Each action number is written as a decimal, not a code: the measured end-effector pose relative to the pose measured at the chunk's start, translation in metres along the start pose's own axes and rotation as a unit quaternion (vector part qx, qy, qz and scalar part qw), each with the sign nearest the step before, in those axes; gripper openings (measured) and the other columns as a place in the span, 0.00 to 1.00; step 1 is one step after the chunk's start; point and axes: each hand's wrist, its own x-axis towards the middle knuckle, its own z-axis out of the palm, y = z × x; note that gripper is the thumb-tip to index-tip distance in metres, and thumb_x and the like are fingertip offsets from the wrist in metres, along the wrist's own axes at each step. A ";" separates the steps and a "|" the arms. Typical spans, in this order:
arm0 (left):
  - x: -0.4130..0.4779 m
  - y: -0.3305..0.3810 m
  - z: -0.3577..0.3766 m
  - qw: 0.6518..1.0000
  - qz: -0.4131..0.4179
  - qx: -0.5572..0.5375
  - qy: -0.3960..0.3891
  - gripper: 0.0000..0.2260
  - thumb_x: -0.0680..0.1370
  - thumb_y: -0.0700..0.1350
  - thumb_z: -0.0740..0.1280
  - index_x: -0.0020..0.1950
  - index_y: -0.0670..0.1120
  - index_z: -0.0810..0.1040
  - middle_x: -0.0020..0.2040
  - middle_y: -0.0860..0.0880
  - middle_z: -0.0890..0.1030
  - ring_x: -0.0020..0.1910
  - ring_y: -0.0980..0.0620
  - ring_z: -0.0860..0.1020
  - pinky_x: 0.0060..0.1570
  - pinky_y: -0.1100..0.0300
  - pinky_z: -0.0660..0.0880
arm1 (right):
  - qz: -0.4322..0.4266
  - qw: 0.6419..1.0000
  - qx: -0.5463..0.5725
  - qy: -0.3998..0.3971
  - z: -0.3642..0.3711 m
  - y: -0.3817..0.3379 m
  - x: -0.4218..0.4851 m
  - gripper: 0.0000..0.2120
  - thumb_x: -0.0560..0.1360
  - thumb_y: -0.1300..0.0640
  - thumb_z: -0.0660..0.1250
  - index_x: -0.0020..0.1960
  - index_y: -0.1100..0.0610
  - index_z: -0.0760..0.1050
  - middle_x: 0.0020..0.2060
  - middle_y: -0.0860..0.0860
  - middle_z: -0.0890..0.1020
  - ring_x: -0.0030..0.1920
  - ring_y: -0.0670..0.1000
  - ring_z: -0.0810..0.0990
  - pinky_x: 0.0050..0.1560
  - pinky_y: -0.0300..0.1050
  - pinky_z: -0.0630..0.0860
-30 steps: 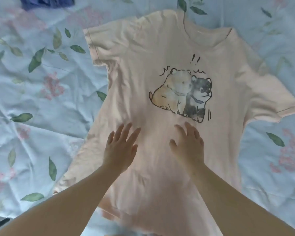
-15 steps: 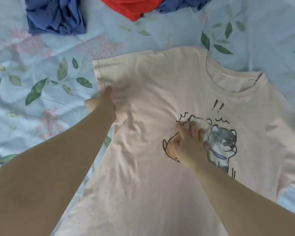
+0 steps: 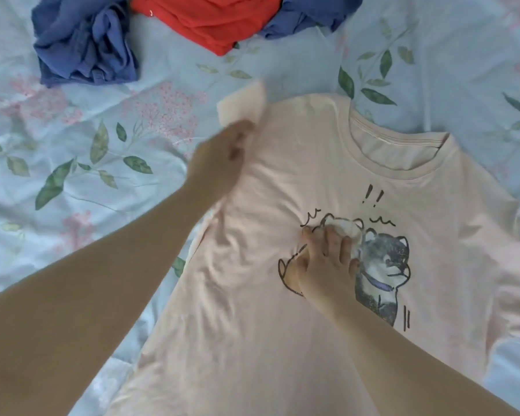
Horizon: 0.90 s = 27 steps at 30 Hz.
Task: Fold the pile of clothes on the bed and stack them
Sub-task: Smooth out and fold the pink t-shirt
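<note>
A pale pink T-shirt with a print of two cartoon dogs lies face up on the bed. My left hand grips its left sleeve and holds the sleeve lifted off the bed; the hand is blurred. My right hand presses flat on the chest, fingers spread over the light dog of the print. The shirt's right sleeve lies spread out at the frame's right edge. A crumpled blue garment, a red garment and another blue one lie at the top.
The bed sheet is light blue with green leaves and pink flowers, and wrinkled. Bare sheet shows on the left of the shirt and at the upper right.
Both hands left the shirt's lower middle. My left hand went to the left sleeve, took hold of it and lifted it. My right hand slid up onto the dog print.
</note>
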 end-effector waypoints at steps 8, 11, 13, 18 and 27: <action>-0.067 0.022 0.066 0.930 0.043 0.273 -0.242 0.27 0.79 0.58 0.57 0.76 0.59 0.52 0.78 0.53 0.47 0.76 0.46 0.49 0.70 0.45 0.55 | -0.104 0.946 0.280 0.127 -0.032 0.049 -0.019 0.16 0.78 0.63 0.61 0.65 0.55 0.73 0.58 0.42 0.74 0.64 0.54 0.72 0.62 0.43 0.66; -0.096 0.040 0.093 0.925 0.051 0.302 -0.227 0.27 0.80 0.60 0.53 0.77 0.58 0.48 0.78 0.53 0.43 0.77 0.47 0.42 0.72 0.43 0.46 | 0.065 0.916 0.252 0.305 -0.055 0.102 -0.031 0.14 0.76 0.63 0.60 0.60 0.57 0.76 0.56 0.50 0.78 0.61 0.57 0.73 0.61 0.46 0.66; -0.115 0.055 0.115 0.920 0.062 0.294 -0.254 0.29 0.79 0.62 0.52 0.77 0.59 0.44 0.78 0.52 0.41 0.77 0.46 0.40 0.72 0.42 0.42 | 0.238 0.869 0.261 0.346 -0.069 0.141 -0.035 0.17 0.76 0.60 0.60 0.64 0.55 0.72 0.64 0.55 0.74 0.64 0.59 0.69 0.65 0.53 0.63; -0.144 0.081 0.160 0.906 0.010 0.301 -0.298 0.41 0.72 0.71 0.55 0.76 0.58 0.37 0.76 0.48 0.32 0.75 0.38 0.35 0.71 0.39 0.38 | 0.457 0.727 0.390 0.333 -0.089 0.215 -0.048 0.22 0.76 0.55 0.61 0.69 0.59 0.63 0.64 0.55 0.67 0.60 0.51 0.67 0.52 0.40 0.66; -0.138 0.066 0.151 0.894 0.038 0.324 -0.306 0.45 0.69 0.74 0.57 0.74 0.61 0.33 0.76 0.51 0.31 0.76 0.43 0.36 0.73 0.45 0.42 | 0.394 0.479 0.747 0.242 -0.120 0.245 -0.030 0.11 0.73 0.55 0.69 0.53 0.50 0.71 0.43 0.45 0.73 0.39 0.45 0.74 0.49 0.36 0.75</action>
